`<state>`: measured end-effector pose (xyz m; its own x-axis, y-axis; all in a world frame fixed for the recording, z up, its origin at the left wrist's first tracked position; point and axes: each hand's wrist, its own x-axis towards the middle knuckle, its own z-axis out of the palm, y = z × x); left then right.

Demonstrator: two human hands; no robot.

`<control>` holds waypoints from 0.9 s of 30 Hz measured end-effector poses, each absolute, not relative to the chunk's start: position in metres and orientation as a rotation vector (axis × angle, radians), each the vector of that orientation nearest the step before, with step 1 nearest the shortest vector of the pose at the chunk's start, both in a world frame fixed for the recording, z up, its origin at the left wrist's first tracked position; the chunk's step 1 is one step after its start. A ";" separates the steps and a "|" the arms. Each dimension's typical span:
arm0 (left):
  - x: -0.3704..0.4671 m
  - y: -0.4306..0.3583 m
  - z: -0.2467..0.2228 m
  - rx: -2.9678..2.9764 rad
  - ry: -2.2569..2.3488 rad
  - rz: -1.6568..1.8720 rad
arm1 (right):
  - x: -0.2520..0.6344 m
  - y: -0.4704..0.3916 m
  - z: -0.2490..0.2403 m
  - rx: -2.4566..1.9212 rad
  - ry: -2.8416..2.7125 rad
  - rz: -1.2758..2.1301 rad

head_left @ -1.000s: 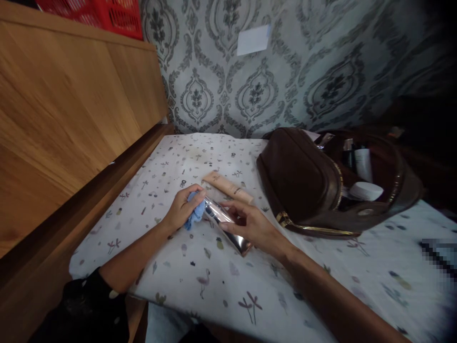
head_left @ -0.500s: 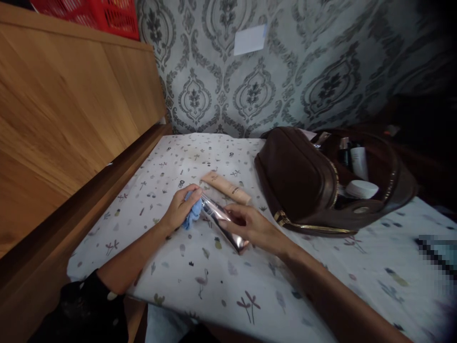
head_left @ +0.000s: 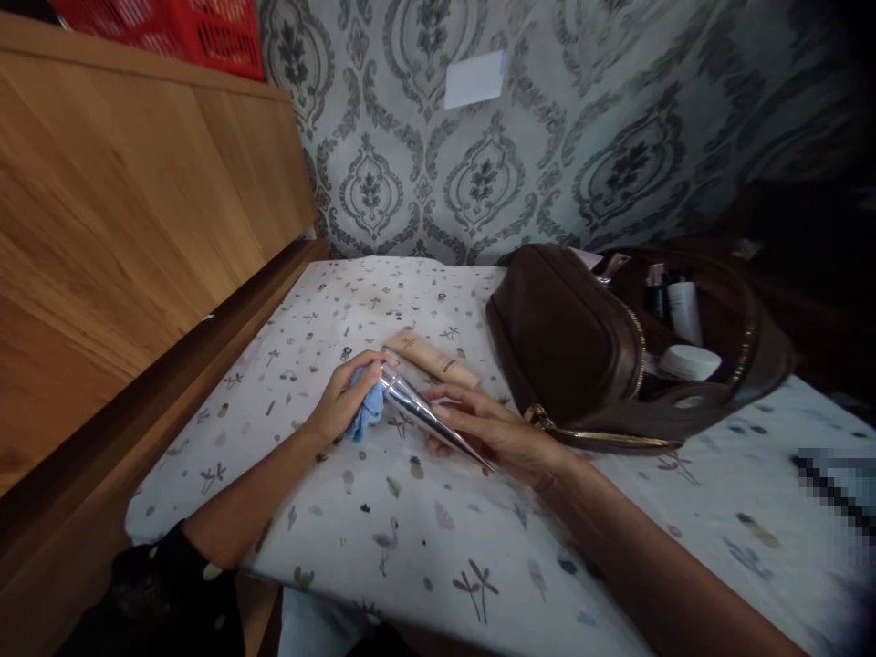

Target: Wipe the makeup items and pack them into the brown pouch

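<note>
Head view: your left hand [head_left: 340, 401] pinches a blue cloth [head_left: 368, 409] against the silver tube [head_left: 424, 415] your right hand [head_left: 496, 429] clasps above the worktop [head_left: 411, 538]; a loose clasp could drop it

Left hand: your left hand [head_left: 340, 400] pinches a blue cloth [head_left: 366, 410] against the cap end of a silver tube [head_left: 428, 418].
Right hand: your right hand [head_left: 494, 430] grips the silver tube along its flat, tapered end, fingers curled over it.
Tube: it is raised just above the table, slanting from the cloth down toward your right wrist.
Table: a white patterned cloth [head_left: 438, 538] covers it.
Beige tube [head_left: 431, 358]: lies flat just beyond your hands, toward the far edge.
Brown bag [head_left: 581, 351]: open on the right side of the table, bottles and a white jar [head_left: 689, 362] inside.
Left edge: wooden panel [head_left: 123, 228].
</note>
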<state>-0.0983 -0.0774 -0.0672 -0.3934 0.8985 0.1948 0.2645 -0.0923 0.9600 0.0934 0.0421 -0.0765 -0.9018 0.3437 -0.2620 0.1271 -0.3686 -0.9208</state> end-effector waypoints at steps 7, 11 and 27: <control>-0.100 -0.077 -0.070 1.270 1.643 1.507 | 0.093 0.042 -0.075 -0.566 -1.925 2.137; -0.099 -0.077 -0.069 1.242 1.650 1.516 | 0.092 0.039 -0.074 -0.593 -2.054 2.032; -0.105 -0.074 -0.071 1.241 1.723 1.493 | 0.089 0.037 -0.073 -0.625 -2.163 1.618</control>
<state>-0.1054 -0.0735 -0.0714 -0.4311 0.8870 0.1656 0.2900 -0.0375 0.9563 0.0888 0.0371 -0.0729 -0.8344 0.5504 0.0271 0.1294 0.2434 -0.9612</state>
